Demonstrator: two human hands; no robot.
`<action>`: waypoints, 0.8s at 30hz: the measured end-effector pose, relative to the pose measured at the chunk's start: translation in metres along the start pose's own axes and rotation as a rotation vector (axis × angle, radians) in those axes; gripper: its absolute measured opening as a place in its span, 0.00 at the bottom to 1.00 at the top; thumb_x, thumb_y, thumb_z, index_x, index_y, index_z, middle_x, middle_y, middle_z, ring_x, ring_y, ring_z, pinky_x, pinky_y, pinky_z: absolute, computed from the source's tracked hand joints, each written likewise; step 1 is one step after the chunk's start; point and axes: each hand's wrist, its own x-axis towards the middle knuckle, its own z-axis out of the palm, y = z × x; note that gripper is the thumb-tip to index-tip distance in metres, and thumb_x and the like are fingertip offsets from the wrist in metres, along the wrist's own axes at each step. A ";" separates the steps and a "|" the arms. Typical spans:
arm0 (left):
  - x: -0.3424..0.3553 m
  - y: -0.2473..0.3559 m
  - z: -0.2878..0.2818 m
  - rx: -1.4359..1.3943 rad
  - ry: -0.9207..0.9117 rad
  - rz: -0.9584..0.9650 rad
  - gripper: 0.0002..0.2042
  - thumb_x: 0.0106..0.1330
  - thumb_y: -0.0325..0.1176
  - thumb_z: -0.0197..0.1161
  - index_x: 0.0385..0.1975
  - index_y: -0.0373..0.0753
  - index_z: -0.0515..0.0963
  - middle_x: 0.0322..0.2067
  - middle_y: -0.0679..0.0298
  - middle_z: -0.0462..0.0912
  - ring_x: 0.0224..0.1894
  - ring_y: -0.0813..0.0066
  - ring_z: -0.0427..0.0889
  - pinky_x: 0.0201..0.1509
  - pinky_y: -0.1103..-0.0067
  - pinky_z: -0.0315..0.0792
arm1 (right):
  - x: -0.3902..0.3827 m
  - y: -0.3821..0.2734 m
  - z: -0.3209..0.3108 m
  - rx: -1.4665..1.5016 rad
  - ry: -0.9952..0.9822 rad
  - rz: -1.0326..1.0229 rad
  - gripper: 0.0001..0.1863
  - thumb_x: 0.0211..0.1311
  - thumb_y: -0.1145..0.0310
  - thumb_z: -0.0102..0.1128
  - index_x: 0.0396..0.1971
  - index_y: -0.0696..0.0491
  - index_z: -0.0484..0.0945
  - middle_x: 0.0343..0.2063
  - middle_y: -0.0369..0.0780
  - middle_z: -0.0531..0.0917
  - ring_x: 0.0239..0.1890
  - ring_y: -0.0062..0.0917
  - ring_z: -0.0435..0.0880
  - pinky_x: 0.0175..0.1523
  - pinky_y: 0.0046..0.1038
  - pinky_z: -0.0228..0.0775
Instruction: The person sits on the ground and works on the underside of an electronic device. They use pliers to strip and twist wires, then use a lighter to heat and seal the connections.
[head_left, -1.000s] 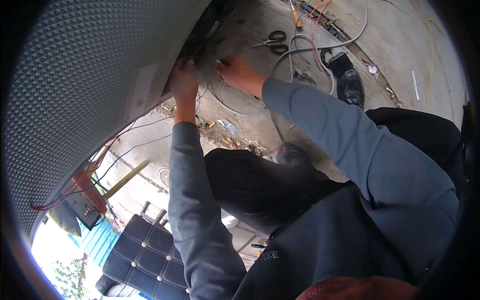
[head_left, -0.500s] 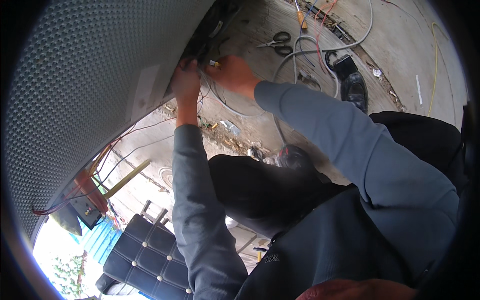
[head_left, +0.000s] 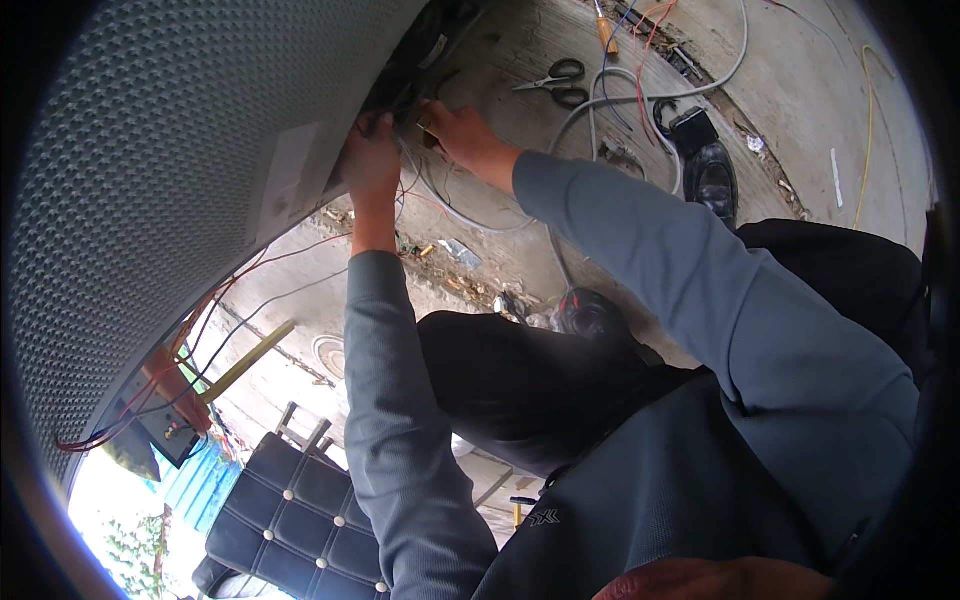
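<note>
"Head view: how does the left hand [head_left: 372, 160] sit against that big grey perforated panel [head_left: 200, 130]?"

"Right at its edge, next to dark parts [head_left: 410, 70] half hidden there. Finger and thumb are bent close together, but I cannot tell whether they pinch anything. My guess is that the hand steadies something by that edge."

"And the right hand [head_left: 464, 140]?"

"Just beside the left one, its fingers closed and pinching a small yellowish piece [head_left: 428, 128]. That piece sits at the fingertips facing the left hand, probably so both can work close together. It's too small to tell its exact kind."

"What lies about them?"

"Black-handled scissors [head_left: 557, 84] on the concrete floor past the right hand, then a yellow-handled screwdriver [head_left: 608, 36] farther off, likely there to be within reach. A tufted black seat [head_left: 275, 503] stands well apart."

"Anything in the way?"

"Grey cable [head_left: 645, 98] loops across the floor between the right hand and a black shoe [head_left: 711, 180]; it could snag a foot. Red wires [head_left: 72, 447] trail by the panel's far end. Mostly, the panel itself blocks the view behind its edge."
</note>
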 end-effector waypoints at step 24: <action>-0.001 -0.004 0.002 0.063 0.073 0.032 0.06 0.68 0.33 0.64 0.38 0.39 0.84 0.25 0.68 0.82 0.18 0.83 0.75 0.23 0.84 0.72 | 0.001 -0.021 0.007 0.390 0.048 0.325 0.26 0.66 0.48 0.41 0.19 0.53 0.74 0.12 0.35 0.69 0.13 0.21 0.64 0.18 0.31 0.50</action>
